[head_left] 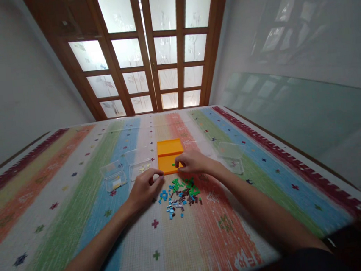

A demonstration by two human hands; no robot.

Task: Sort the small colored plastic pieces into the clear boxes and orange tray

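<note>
An orange box (169, 147) lies open on the table, its lid half folded back behind the tray half. Over the tray's right side, my right hand (192, 161) pinches a small green toy brick (173, 164) at its fingertips. At the box's front left corner, my left hand (144, 187) has thumb and index finger closed on the edge, steadying it. Just in front of the box is a loose pile of small bricks: green ones (192, 189), blue ones (163, 195) and brown ones (191, 199), with some grey among them.
Left of the box stand a clear case (136, 174) with pale yellow pieces and a smaller clear case (111, 184) with a few pieces. Another open clear case (238, 164) stands beyond my right forearm. A striped cloth (113, 235) covers the table.
</note>
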